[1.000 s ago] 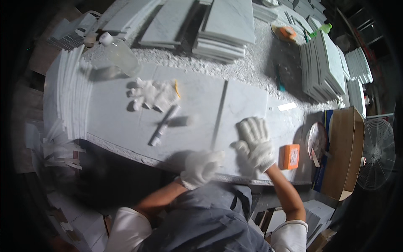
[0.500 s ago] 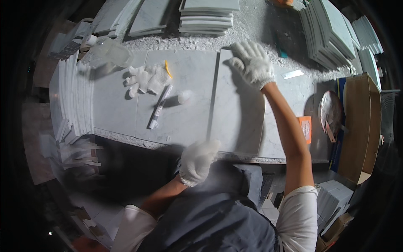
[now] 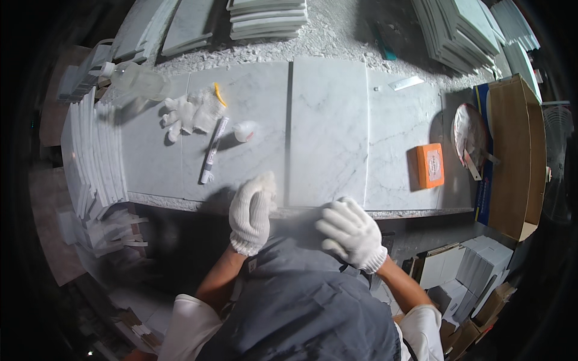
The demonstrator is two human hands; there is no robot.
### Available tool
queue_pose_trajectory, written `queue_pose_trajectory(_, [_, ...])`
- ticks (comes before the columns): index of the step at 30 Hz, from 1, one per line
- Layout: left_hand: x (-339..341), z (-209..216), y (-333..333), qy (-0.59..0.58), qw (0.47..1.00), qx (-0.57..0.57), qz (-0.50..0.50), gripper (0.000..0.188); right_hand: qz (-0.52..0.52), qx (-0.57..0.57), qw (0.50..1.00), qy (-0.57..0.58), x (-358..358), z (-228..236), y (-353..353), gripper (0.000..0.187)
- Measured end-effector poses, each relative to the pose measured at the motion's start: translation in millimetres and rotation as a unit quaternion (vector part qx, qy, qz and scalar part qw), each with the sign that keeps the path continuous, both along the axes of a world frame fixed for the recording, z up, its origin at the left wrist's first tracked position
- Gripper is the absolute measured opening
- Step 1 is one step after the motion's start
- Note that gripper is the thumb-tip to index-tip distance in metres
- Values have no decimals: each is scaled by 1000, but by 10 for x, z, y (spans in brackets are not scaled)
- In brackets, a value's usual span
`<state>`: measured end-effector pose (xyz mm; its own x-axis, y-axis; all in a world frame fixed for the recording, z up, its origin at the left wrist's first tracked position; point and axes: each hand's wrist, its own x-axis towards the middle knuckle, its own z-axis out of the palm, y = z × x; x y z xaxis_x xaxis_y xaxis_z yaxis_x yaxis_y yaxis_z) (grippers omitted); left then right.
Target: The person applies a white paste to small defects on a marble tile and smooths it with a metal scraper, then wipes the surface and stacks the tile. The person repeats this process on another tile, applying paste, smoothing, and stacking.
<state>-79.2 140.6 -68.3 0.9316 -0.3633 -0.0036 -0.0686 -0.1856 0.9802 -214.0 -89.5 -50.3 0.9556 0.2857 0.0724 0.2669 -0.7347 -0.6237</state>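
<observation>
A flat grey-veined white marble tile (image 3: 328, 132) lies on the work surface in front of me, raised a little over the tiles beside it. My right hand (image 3: 352, 233), in a white knitted glove, is at the tile's near edge with its fingers apart and nothing visible in it. My left hand (image 3: 253, 213), gloved the same way, is near the table edge left of that tile. Its fingers are pressed together and curled; whatever they may hold is hidden. Beyond it lie a white marker pen (image 3: 214, 150), a small translucent cup (image 3: 244, 131) and a spare white glove (image 3: 194, 111).
Tile stacks stand at the back (image 3: 268, 21), left (image 3: 96, 153) and right (image 3: 460, 36). On the right are an orange box (image 3: 430, 166), a round dish (image 3: 468, 135) and an open cardboard box (image 3: 515, 162). A clear bottle (image 3: 141, 81) lies back left. White rubble (image 3: 337, 45) covers the far surface.
My right hand has come back from the tile's far end to its near edge. My left hand has shifted slightly left. The view has turned a little, showing the orange box fully.
</observation>
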Motion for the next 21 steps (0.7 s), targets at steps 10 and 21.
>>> queue_pose_trajectory(10, [-53,247,-290,65,992,88,-69,44,-481,425,752,152,-329,-52,76,45])
queue_pose_trajectory(21, [-185,357,-292,186,977,98,-34,42,-476,449,728,202,-535,-19,228,47])
